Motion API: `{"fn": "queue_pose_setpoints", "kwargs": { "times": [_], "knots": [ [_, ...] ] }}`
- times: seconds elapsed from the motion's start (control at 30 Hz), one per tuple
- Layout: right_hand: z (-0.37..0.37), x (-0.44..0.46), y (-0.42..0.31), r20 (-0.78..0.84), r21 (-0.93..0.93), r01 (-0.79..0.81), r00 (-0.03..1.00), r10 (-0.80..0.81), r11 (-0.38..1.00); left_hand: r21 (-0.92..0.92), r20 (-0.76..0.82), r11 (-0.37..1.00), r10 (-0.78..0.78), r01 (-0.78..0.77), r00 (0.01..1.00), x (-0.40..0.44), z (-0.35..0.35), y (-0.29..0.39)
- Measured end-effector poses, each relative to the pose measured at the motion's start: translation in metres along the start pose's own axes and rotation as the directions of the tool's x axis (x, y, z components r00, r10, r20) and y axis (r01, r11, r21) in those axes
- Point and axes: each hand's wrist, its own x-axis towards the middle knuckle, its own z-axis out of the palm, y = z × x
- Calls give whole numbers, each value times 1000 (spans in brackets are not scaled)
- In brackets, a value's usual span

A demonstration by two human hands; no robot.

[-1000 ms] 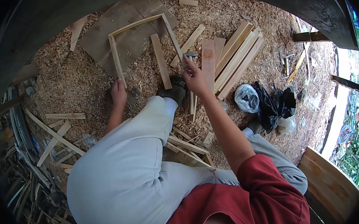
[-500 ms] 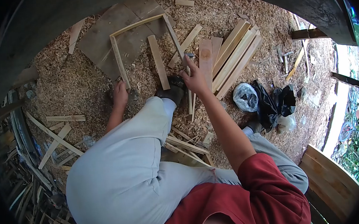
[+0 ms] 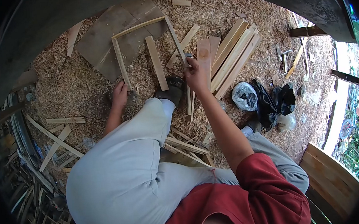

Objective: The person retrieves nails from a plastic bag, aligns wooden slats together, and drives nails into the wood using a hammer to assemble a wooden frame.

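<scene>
A three-sided wooden frame (image 3: 139, 27) is held with its open side toward me, its far part over a grey-brown board (image 3: 98, 49). My left hand (image 3: 120, 94) is closed on the near end of the frame's left side. The near end of its right side is pinched in my right hand (image 3: 195, 75). Between the two sides a loose wooden slat (image 3: 156, 63) reaches down to my dark shoe (image 3: 170, 89). Just beyond my right hand is a small dark object (image 3: 188, 55), partly hidden, which I cannot make out.
Right of my right hand lie a flat board (image 3: 204, 59) and stacked planks (image 3: 236, 55). Black plastic bags (image 3: 265, 105) and a clear bag (image 3: 244, 97) sit nearer. Crossed wood strips (image 3: 55, 147) lie at left, and a hammer-like tool (image 3: 285, 59) at right.
The frame has shifted slightly toward me and to the right, with both hands still on it. My right hand's fingers have curled in more around the frame's end.
</scene>
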Motion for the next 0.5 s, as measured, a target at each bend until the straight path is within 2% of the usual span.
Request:
{"fn": "queue_pose_setpoints", "kwargs": {
  "times": [0.1, 0.13, 0.17, 0.23, 0.3, 0.37, 0.43, 0.5],
  "knots": [
    [-2, 8, 3, -9, 39, 2, 1000, -1, 999, 6, 77, 998, 64, -64, 995, 1, -4, -1],
    [-1, 11, 8, -20, 28, 70, 997, -69, 997, 6, 78, 998, 62, -63, 995, 2, -2, -3],
    [1, 14, 12, -30, 17, 138, 990, -137, 990, 6, 35, 996, 88, -88, 995, 3, -1, -5],
    [4, 15, 15, -30, -14, 161, 986, -161, 987, 9, -8, 994, 113, -113, 994, 3, 2, 3],
    [8, 15, 18, -30, -45, 185, 982, -186, 982, 51, -9, 997, -51, 52, 999, 4, 1, 6],
    [13, 16, 21, 34, -75, 157, 987, -155, 985, 91, -4, 995, -30, 30, 1000, 10, 2, 2],
    [15, 15, 20, 26, -38, 155, 988, -154, 987, 131, 3, 991, -8, 7, 1000, 15, 0, 1],
    [14, 14, 19, 19, -1, 153, 988, -152, 988, 136, 12, 977, -168, 164, 986, 17, -2, 0]
  ]
}}
